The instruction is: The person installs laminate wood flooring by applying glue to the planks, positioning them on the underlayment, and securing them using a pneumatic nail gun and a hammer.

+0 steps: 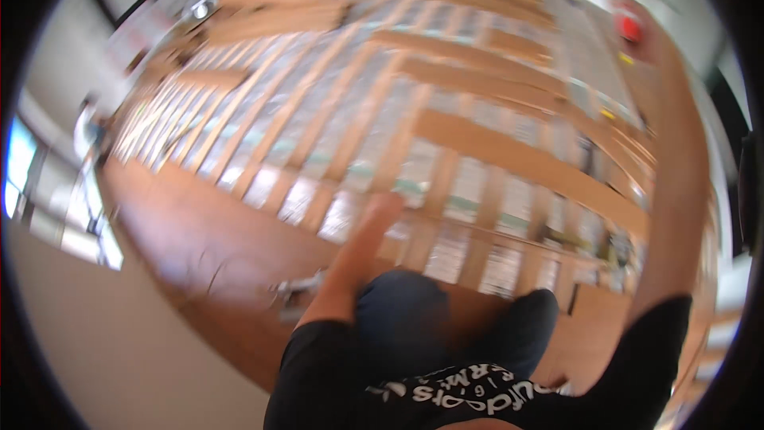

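My right arm reaches far out to the right, and my right hand (648,38) is raised there, blurred. Its fingers close around a small bright red object (630,27), whose kind the blur hides. Lower and near the middle, my left hand (387,209) hovers over or rests on the wooden battens (426,227); its fingers are smeared by motion. Silvery foil sheeting (447,253) shows between the battens. Beside my left forearm, a silver metal tool (296,296) lies on the laid wooden floor (183,215).
Loose planks (533,163) lie across the battens ahead, with a stack of boards (278,16) farther off. Another person (86,129) is at the far left, near a bright window (20,163). A cream surface (111,334) borders the floor at the lower left.
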